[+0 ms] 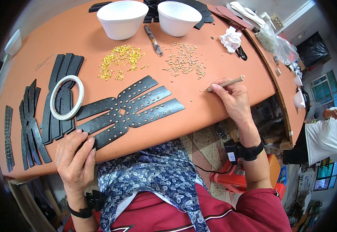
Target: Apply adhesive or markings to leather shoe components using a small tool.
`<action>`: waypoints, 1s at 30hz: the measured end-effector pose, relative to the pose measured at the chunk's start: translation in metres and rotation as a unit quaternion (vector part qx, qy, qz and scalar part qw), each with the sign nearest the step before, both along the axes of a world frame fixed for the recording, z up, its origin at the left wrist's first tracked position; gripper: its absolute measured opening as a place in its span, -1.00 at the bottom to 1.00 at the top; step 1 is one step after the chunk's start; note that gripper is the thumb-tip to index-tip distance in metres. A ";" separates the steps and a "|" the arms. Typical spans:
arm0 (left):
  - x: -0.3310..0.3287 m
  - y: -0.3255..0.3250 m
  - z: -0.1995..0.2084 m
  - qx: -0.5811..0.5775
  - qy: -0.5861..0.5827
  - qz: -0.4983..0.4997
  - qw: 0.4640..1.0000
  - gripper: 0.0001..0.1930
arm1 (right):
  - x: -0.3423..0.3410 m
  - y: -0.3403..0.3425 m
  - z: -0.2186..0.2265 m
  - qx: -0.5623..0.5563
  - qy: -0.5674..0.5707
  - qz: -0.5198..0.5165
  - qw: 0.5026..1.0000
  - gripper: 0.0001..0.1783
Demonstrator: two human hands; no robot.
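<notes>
A black leather piece (pixel 124 110) cut into several strips and dotted with metal studs lies in front of me. My left hand (pixel 75 156) pinches the lower left ends of its strips at the table's near edge. Between the thumb and fingers of my right hand (pixel 232 98) is a short wooden stick (pixel 227 82), held low over the table to the right of the leather. A few loose studs lie just beneath its tip. Copper-coloured studs (pixel 184 60) are scattered beyond the leather, and a heap of gold studs (pixel 120 58) sits to their left.
A white tape roll (pixel 66 97) rests on stacked black leather pieces (pixel 56 112) at left; more studded pieces (pixel 30 123) lie farther left. Two white bowls (pixel 123 21) stand behind a pen (pixel 153 40). Crumpled tissue (pixel 230 39) is far right. Another person (pixel 325 135) stands beyond.
</notes>
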State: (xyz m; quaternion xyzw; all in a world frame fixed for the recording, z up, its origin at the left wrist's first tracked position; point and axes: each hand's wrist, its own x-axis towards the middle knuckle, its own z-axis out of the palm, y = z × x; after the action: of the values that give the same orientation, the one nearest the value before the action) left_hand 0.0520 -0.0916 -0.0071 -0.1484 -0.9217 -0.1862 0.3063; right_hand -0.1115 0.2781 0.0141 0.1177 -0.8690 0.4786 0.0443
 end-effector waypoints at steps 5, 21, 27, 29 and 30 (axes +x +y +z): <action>0.000 0.001 0.000 0.002 0.001 0.001 1.000 -0.75 | 0.003 -0.003 0.002 0.109 0.016 -0.030 0.993 -0.81; -0.002 -0.006 -0.010 0.013 0.045 -0.019 0.999 -0.71 | 0.054 -0.098 0.012 -0.283 -0.154 0.167 0.932 -0.86; -0.002 -0.005 -0.013 0.030 0.060 -0.018 0.998 -0.72 | 0.075 -0.165 0.003 -0.194 -0.079 0.248 0.946 -0.88; -0.002 -0.006 -0.014 0.037 0.060 -0.020 0.997 -0.72 | 0.074 -0.176 -0.002 -0.142 -0.042 0.238 0.960 -0.89; -0.003 -0.006 -0.015 0.040 0.060 -0.024 0.997 -0.72 | 0.074 -0.177 -0.002 -0.140 -0.042 0.243 0.959 -0.89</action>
State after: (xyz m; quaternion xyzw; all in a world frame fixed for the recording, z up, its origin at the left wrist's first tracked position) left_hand 0.0494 -0.0973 -0.0219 -0.1690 -0.8897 -0.2206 0.3623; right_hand -0.0379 0.1007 0.0116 0.2981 -0.7396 0.5961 -0.0935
